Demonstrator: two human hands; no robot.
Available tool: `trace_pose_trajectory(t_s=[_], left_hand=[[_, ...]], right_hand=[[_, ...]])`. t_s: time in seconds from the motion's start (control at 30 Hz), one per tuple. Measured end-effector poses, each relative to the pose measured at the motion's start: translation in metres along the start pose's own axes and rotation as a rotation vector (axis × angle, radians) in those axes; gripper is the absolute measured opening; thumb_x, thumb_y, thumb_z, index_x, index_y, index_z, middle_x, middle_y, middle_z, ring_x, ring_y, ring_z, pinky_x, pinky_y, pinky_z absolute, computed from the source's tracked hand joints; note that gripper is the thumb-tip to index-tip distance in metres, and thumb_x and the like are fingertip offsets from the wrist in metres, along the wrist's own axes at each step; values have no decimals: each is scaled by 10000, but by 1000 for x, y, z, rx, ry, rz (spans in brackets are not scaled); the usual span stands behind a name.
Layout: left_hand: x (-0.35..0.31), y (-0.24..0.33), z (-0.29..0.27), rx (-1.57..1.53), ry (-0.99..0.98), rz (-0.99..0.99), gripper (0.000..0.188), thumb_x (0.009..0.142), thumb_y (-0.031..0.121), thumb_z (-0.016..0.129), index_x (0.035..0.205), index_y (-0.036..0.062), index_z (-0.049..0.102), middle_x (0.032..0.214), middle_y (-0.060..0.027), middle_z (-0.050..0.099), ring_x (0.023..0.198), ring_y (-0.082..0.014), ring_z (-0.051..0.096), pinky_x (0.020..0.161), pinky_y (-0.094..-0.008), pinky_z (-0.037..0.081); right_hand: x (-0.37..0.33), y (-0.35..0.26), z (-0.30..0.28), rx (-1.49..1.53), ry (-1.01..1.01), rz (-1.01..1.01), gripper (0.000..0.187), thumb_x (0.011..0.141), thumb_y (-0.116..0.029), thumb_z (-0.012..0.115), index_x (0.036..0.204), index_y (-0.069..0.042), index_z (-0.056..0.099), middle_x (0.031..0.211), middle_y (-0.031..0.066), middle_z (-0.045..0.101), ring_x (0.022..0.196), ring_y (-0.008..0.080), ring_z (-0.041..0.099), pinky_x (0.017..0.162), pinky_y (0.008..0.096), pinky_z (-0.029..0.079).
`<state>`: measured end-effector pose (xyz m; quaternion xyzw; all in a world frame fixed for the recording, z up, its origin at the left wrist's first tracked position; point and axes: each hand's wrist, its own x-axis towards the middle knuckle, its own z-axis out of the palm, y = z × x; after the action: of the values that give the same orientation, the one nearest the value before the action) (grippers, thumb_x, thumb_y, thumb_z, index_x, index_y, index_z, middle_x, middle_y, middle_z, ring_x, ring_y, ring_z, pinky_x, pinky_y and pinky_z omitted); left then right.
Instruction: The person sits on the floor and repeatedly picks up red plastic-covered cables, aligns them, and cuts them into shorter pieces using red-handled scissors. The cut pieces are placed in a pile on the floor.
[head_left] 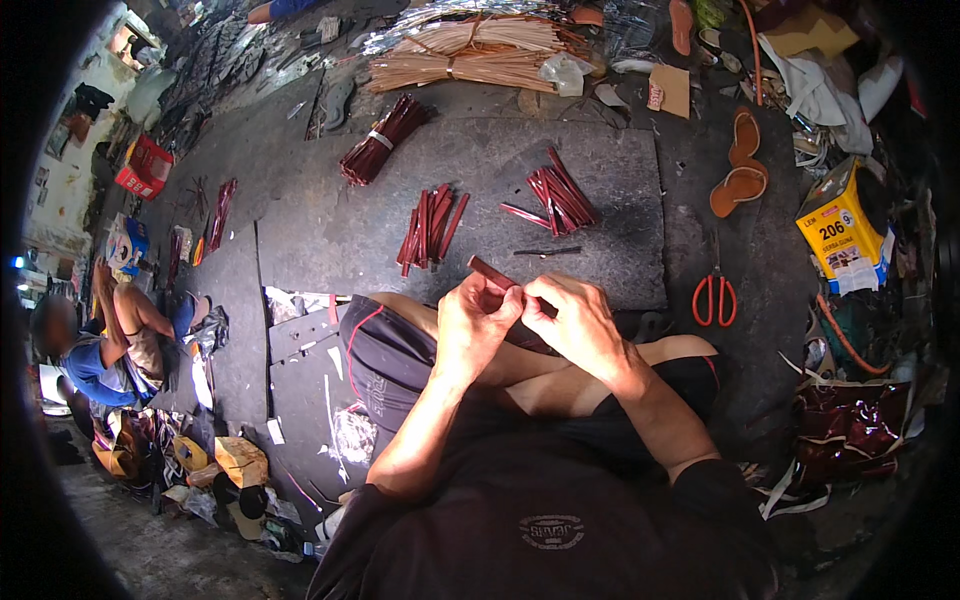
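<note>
Head view: left hand point(472, 322), right hand point(578, 318) both clamped on dark-red strip point(490, 272); likely shaping end; next needs steady pinch.

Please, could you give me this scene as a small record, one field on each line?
Left hand: holds flat reddish-brown strip
Right hand: at the strip's near end; grip unclear
Ahead, left: loose pile of glossy dark-red strips
Ahead, right: second glossy dark-red strip pile
Farther: dark-red bundle tied with white band
Right side: scissors with red loop handles
</note>
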<state>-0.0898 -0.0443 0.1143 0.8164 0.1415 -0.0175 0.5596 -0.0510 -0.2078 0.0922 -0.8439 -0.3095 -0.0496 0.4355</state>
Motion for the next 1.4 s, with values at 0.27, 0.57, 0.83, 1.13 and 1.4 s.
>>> trace_pose_trajectory(t_s=[0.27, 0.57, 0.83, 1.13, 1.4], left_hand=[[-4, -17, 6, -49, 60, 38, 172, 856, 151, 675, 949, 7, 658, 853, -51, 703, 806, -129, 655, 754, -303, 514], [13, -29, 9, -517, -11, 112, 145, 947, 100, 647, 1012, -29, 648, 836, -47, 691, 768, -107, 659, 726, -245, 543], [13, -32, 0, -625, -102, 108, 280, 1011, 192, 560, 1143, -44, 635, 962, -108, 706, 888, -159, 681, 836, -301, 551], [18, -44, 2, -663, -112, 69, 285, 1012, 196, 556, 1181, -27, 605, 978, -91, 676, 890, -154, 667, 819, -291, 550], [26, -42, -6, -899, -43, -46, 350, 932, 88, 669, 1255, 18, 556, 944, -31, 663, 878, -118, 659, 805, -251, 545]], right_hand=[[-2, 2, 13, 53, -52, -25, 131, 823, -72, 674, 853, -40, 550, 742, 135, 595, 669, 356, 618, 585, 435, 484], [13, 5, -13, 379, 1, 249, 178, 985, -148, 576, 1092, -25, 648, 935, 137, 713, 846, 220, 705, 732, 333, 537], [12, 8, -15, 539, -88, 247, 205, 987, -150, 586, 1115, 1, 639, 1009, 118, 709, 925, 175, 680, 806, 351, 547], [13, 4, -13, 478, -108, 303, 182, 929, -51, 641, 1104, -2, 656, 990, 98, 688, 892, 135, 663, 770, 283, 537], [12, 9, 1, 392, 1, 193, 224, 934, -103, 649, 1148, -35, 657, 974, 95, 697, 863, 172, 675, 756, 322, 544]])
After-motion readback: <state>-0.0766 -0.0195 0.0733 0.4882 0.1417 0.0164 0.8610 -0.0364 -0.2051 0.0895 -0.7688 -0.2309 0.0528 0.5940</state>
